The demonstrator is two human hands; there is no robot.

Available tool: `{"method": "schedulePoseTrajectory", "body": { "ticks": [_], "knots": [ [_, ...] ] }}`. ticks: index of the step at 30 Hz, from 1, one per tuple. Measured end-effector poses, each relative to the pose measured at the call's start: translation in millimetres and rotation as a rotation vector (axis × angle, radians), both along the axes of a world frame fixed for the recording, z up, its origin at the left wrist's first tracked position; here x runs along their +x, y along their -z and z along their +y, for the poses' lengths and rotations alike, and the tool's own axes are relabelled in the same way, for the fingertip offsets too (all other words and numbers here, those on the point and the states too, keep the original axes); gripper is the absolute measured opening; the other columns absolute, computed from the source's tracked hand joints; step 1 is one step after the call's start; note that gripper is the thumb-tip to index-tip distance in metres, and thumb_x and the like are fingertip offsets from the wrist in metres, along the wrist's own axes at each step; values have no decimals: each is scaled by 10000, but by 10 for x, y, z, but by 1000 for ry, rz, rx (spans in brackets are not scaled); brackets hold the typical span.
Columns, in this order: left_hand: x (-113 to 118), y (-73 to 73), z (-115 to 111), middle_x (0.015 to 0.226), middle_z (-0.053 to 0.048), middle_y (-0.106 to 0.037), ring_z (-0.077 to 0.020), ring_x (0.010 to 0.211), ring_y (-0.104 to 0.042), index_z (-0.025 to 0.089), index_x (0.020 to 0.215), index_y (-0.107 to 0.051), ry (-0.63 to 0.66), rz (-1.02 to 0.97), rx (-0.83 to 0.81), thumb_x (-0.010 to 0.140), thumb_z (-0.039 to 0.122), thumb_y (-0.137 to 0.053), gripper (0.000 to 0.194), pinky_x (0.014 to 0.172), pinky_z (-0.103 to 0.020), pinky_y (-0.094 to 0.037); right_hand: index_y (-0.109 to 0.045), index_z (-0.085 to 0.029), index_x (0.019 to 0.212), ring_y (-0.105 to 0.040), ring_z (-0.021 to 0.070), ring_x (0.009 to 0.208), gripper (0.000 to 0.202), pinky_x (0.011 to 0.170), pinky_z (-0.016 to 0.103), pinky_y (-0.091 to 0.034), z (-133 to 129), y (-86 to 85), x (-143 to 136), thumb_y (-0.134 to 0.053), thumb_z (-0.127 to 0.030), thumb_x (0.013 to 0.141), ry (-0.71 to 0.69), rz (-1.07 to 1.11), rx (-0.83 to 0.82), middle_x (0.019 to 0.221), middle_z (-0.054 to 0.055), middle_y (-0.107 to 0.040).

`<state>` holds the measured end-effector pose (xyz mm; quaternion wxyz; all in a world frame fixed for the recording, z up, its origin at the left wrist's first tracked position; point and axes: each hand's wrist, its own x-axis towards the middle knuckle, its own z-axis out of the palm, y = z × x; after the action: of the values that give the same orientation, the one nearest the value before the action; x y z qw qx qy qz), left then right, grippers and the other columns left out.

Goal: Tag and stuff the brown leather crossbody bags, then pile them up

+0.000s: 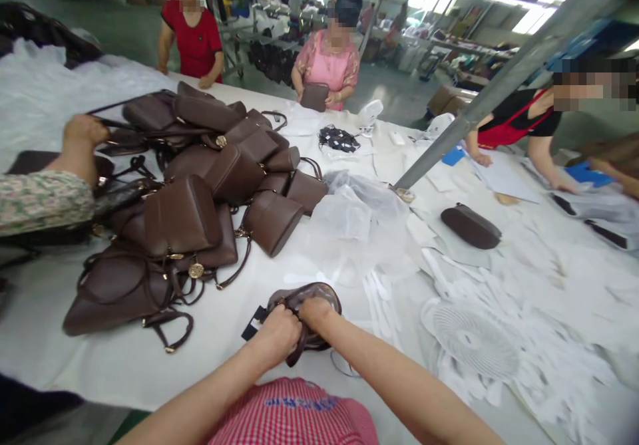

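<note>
On the table [219, 338], near edge: brown handbag [313, 342], mouth open, before checked apron [299, 412].
Left hand [282, 328]: fingers curled closed on bag's left side, beside black tag [253, 323].
Right hand [317, 312]: inserted into bag; fingers hidden, grip cannot be told.
Left of bag: heaped brown bags [180, 215].
Right of bag: round white grille [474, 338], white strips [554, 378].

Handled handbag [295, 352]: dark brown; tag [248, 329] black. Piled handbags [177, 215]: brown, gold charms [196, 270]. Apron [269, 418]: red-white check, blue lettering [299, 403]. Co-worker's sleeve [44, 200]: floral. Tabletop [110, 372], fan grille [474, 338]: white.
</note>
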<state>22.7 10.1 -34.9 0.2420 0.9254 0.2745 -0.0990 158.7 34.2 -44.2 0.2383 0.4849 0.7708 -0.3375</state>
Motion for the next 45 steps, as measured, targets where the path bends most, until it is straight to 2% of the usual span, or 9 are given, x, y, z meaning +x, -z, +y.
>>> {"method": "schedulePoseTrajectory", "body": {
  "ticks": [7, 9, 14, 19, 22, 30, 33, 38, 45],
  "knots": [
    [-58, -143, 70, 858, -89, -688, -258, 861, -616, 156, 803, -624, -162, -61, -5, 824, 310, -578, 162, 823, -379, -420, -690, -167, 840, -644, 180, 735, 277, 705, 268, -488, -512, -633, 478, -414, -146, 851, 482, 410, 39, 778, 53, -693],
    [-25, -157, 54, 861, -90, -682, -265, 868, -610, 162, 808, -611, -184, -74, 12, 838, 342, -560, 189, 832, -392, -417, -685, -168, 925, -616, 171, 654, 217, 642, 266, -478, -801, -555, 492, -501, -188, 811, 599, 446, -154, 747, 35, -665],
    [-29, -134, 31, 909, -88, -671, -261, 870, -597, 163, 955, -573, -240, -101, 16, 872, 322, -496, 195, 831, -392, -419, -677, -197, 919, -546, 234, 1006, 297, 899, 338, -419, -1147, -117, 189, -729, -310, 650, 798, 759, -3, 1084, 64, -608],
    [-89, -30, 37, 1028, -86, -659, -235, 937, -591, 175, 1271, -455, -326, -273, -29, 905, 197, -360, 379, 842, -370, -433, -552, -196, 727, -586, 189, 824, 177, 796, 326, -438, -1143, -337, 302, -641, -345, 686, 946, 1065, -287, 794, 7, -641],
    [-84, 16, 40, 965, -77, -644, -226, 921, -572, 180, 1027, -598, -350, -363, -14, 901, 164, -327, 299, 853, -376, -436, -522, -207, 773, -572, 166, 685, 177, 670, 282, -428, -1128, -636, 703, -636, -299, 673, 913, 1004, -331, 668, -29, -601],
    [-84, 52, 54, 923, -92, -617, -229, 893, -563, 173, 814, -627, -417, -466, -8, 909, 211, -354, 292, 836, -399, -468, -539, -209, 757, -530, 171, 733, 49, 695, 289, -405, -733, -862, 1316, -494, -190, 757, 889, 522, 713, 753, 8, -587],
    [-80, -1, 45, 1018, -110, -631, -253, 975, -568, 165, 984, -635, -460, -514, -66, 828, 193, -475, 226, 899, -433, -455, -525, -217, 829, -546, 147, 665, 73, 620, 255, -424, -571, -896, 1033, -454, -205, 813, 966, 727, 630, 714, -15, -589],
    [70, -327, 2, 1272, -118, -566, -286, 1167, -513, 187, 1342, -425, -531, -789, -365, 721, 246, -645, 662, 1014, -451, -380, -554, -211, 772, -530, 113, 618, 74, 573, 208, -401, -388, -1005, 600, -620, -198, 740, 864, 878, 483, 653, -59, -572],
    [174, -635, 216, 624, 6, -580, -168, 674, -571, 155, 774, -622, -784, -933, -754, 801, 448, -591, 296, 702, -277, -473, -564, -203, 802, -527, 122, 677, 95, 624, 220, -397, -345, -879, 672, -568, -124, 749, 744, 806, 617, 726, -37, -578]
  ]
}}
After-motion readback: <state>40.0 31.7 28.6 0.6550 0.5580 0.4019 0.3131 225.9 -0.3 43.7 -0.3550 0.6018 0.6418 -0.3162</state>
